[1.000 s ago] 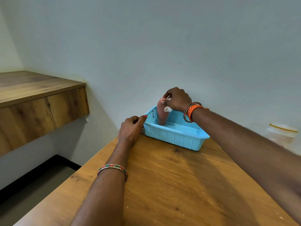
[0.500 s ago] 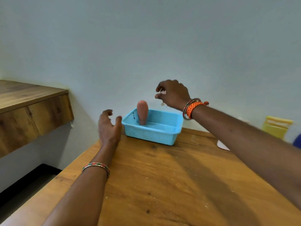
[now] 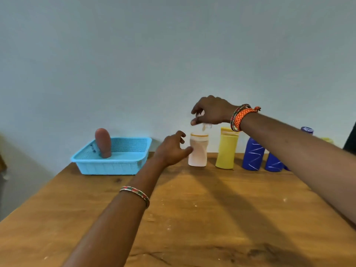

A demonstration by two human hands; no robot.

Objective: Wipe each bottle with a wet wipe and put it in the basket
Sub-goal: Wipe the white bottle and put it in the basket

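The blue basket [image 3: 111,166] sits at the counter's [image 3: 192,218] far left corner, hard by the wall, and one brown bottle [image 3: 103,143] already stands upright in its back left part, so that bottle's turn looks done. The rest wait in a row along the far edge, upright and close together: a pale pink bottle [image 3: 198,151] nearest the basket, then a yellow bottle [image 3: 227,149], then two blue bottles [image 3: 252,154], with more at the right edge too cut off to make out. Lined up like this, each can be taken in order from the basket end. The left hand [image 3: 171,149] reaches toward the pink bottle with fingers spread and loosely curved; its thumb tip lies at or just against the bottle's side, not yet closed round it, likely to steady or lift it. The right hand [image 3: 212,112] hangs just above the bottle's cap, fingertips pinching a small, pale, partly see-through scrap that is probably the wet wipe [image 3: 204,126], though blur leaves that uncertain. Held over the top, the wipe is placed to start rubbing downward once the left hand has the bottle.
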